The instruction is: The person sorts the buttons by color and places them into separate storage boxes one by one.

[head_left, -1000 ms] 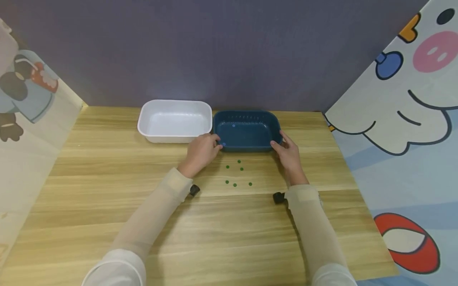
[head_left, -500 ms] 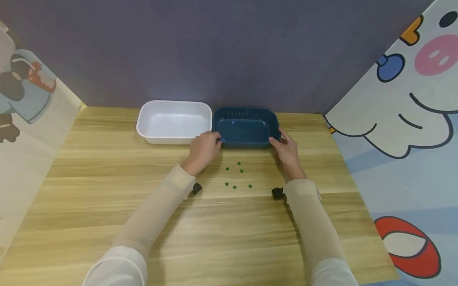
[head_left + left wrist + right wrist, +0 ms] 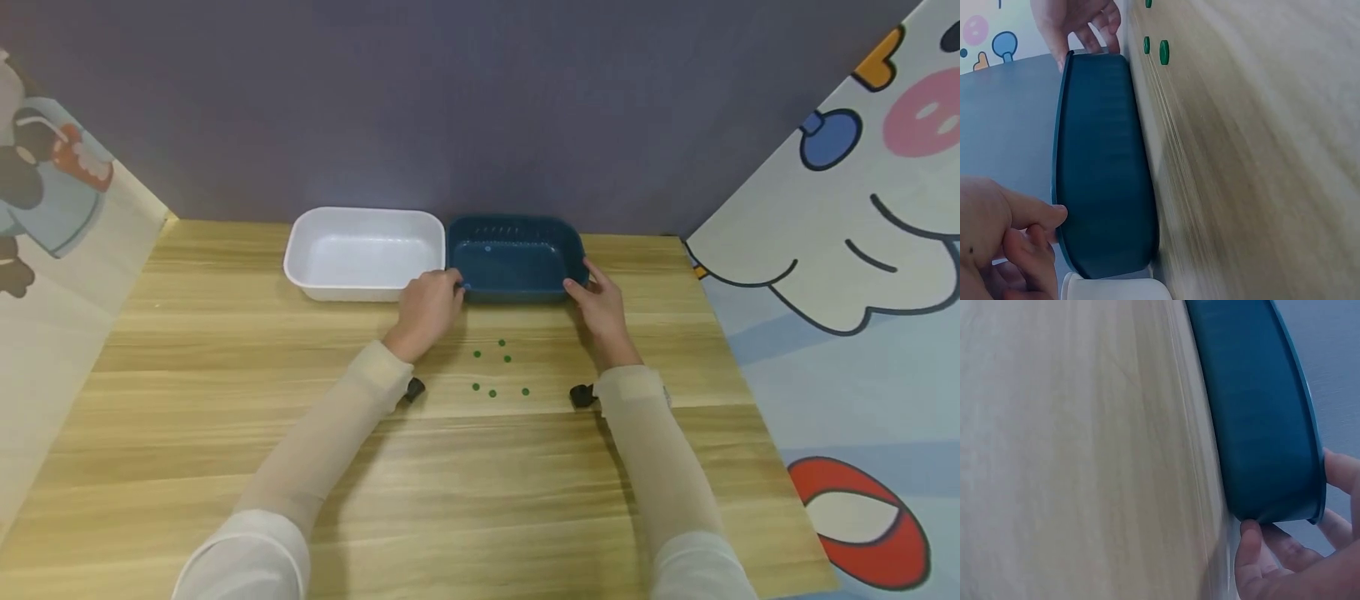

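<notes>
A dark blue plastic basin (image 3: 517, 279) stands at the back of the table beside a white basin (image 3: 352, 254). At its near left corner my left hand (image 3: 427, 310) pinches the rim, thumb on the near side in the left wrist view. My right hand (image 3: 602, 312) holds the basin's right end, its thumb on the rim and fingers against the end wall in the right wrist view. Two small blue spots show inside the blue basin. Several small green discs (image 3: 507, 358) lie scattered on the table in front of it.
Behind the basins rises a grey-purple panel (image 3: 450, 108). Printed cartoon panels flank the wooden table (image 3: 480, 500) on both sides. A black wrist camera (image 3: 582, 396) juts from the right sleeve, another (image 3: 414, 389) from the left.
Both hands have pushed the blue basin back toward the rear panel, so its front edge now lies about level with the white basin's. The green discs stay in place.
</notes>
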The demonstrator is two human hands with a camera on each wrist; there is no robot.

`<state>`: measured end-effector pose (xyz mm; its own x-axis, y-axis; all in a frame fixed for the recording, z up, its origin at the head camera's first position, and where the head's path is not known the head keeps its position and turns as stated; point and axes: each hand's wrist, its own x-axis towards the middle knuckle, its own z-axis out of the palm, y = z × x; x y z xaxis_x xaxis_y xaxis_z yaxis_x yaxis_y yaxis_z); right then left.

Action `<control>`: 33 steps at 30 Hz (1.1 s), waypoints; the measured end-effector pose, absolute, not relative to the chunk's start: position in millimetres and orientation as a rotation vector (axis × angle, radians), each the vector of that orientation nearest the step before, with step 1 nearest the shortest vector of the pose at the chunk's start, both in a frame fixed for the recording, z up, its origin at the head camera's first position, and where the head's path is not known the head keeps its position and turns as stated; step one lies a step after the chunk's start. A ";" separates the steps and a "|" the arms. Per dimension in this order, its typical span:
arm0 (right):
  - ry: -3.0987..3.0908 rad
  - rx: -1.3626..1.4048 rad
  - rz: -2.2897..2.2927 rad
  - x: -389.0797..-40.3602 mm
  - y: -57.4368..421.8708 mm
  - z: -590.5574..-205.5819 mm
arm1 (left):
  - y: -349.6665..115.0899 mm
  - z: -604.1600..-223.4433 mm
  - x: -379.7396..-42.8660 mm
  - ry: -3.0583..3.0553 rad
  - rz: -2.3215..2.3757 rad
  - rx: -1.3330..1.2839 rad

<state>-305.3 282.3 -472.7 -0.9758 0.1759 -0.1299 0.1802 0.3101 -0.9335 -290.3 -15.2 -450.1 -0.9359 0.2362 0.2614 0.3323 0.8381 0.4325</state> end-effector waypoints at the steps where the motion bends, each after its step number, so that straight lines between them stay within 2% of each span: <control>1: 2.538 0.351 -1.816 -306.0 282.2 -472.7 | -15.2 -449.8 -290.7 -2.824 -0.720 -0.436; 12: 2.489 0.362 -1.852 -309.2 281.9 -470.8 | -14.4 -451.2 -295.1 -2.861 -0.743 -0.403; 17: 2.461 0.353 -1.855 -309.2 281.9 -469.8 | -30.7 -448.8 -291.6 -2.770 -0.830 -0.363; 22: 2.482 0.355 -1.857 -310.9 279.3 -471.3 | -85.8 -442.8 -292.8 -2.534 -1.014 -0.132; 29: 2.483 0.334 -1.842 -310.8 278.3 -475.6 | -187.0 -441.2 -286.0 -2.242 -1.311 0.482; 33: 2.501 0.337 -1.810 -307.9 281.8 -475.4 | -217.0 -447.0 -278.6 -2.374 -1.558 0.574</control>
<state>-307.9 281.8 -475.4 -0.9758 0.1536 -0.1556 0.1958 0.2970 -0.9346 -278.6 -217.0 -447.0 -0.8928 -0.4504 -0.0116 -0.1897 0.3525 0.9164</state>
